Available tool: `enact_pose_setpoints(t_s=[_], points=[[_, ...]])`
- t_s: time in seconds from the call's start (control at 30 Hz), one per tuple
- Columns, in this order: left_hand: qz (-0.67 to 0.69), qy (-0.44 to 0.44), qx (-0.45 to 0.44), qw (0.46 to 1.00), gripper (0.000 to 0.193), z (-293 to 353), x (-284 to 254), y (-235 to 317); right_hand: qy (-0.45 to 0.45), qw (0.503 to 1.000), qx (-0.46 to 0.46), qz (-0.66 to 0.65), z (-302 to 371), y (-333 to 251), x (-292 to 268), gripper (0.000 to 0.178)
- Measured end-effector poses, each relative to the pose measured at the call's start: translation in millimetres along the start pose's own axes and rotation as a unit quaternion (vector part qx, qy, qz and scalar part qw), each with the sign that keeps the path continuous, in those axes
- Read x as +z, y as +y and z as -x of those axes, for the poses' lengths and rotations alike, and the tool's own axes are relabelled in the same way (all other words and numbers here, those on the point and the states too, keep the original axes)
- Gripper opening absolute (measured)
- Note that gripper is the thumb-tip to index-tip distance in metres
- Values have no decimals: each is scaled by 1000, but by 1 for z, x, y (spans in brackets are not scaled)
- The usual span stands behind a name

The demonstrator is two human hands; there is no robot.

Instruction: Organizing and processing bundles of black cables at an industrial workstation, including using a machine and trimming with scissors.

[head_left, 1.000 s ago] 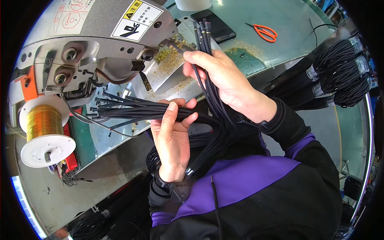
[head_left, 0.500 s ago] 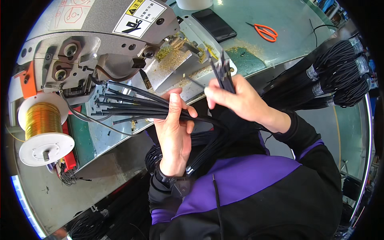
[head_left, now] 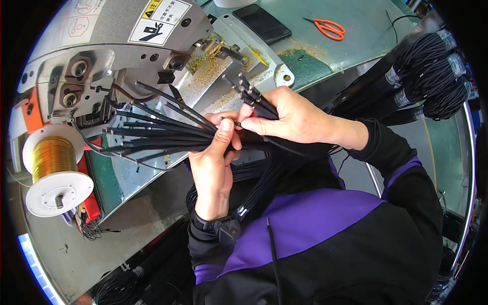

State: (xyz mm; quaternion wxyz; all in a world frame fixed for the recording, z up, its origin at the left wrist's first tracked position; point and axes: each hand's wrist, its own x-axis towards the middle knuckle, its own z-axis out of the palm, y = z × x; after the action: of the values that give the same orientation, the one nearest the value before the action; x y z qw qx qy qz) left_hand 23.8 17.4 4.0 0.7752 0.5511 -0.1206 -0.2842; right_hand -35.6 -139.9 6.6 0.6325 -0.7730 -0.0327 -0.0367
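My left hand (head_left: 216,165) is closed around a fanned bunch of black cords (head_left: 157,133), their ends spreading to the left below the machine head. In my right hand (head_left: 295,117) is a smaller bunch of black cords (head_left: 257,103), whose tips with small metallic-looking ends point up and left. Both hands meet in front of the machine. Between the thumbs, one cord's tip (head_left: 230,122) shows, pinched by my right fingers beside the left thumb. The long lengths of the cords hang down over my lap, partly hidden by my hands.
A large grey machine (head_left: 117,46) stands at the upper left, with brass-coloured shavings around its metal block. A spool of brass-coloured wire (head_left: 53,155) sits at its left. Orange-handled scissors (head_left: 329,29) and a black phone (head_left: 262,24) lie on the green bench. Bundled black cords (head_left: 427,76) hang at the right.
My right hand has moved left and down, up against my left hand, tilting its cord bunch leftward. The cords in my left hand fan out wider. The whole view has shifted slightly.
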Motion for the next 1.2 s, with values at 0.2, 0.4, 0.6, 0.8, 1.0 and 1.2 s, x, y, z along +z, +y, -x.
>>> enact_pose_setpoints(t_s=[0.2,0.4,0.6,0.8,1.0,1.2], points=[[-63,6,84,994,11,3,5,-10,34,978,-135,154,-3,12,4,15],[-95,-26,128,987,11,4,3,-18,-37,999,1,-20,3,0,2,18],[-65,-95,114,987,13,1,-1,-17,-97,990,50,-89,-1,12,-5,19],[-8,-198,103,975,14,-3,-7,-17,-199,912,135,-334,9,19,3,18],[-2,-116,52,992,17,7,0,-9,-181,912,137,-340,10,19,11,18],[-55,-168,120,977,18,12,-5,-16,-221,870,191,-398,27,9,14,30]])
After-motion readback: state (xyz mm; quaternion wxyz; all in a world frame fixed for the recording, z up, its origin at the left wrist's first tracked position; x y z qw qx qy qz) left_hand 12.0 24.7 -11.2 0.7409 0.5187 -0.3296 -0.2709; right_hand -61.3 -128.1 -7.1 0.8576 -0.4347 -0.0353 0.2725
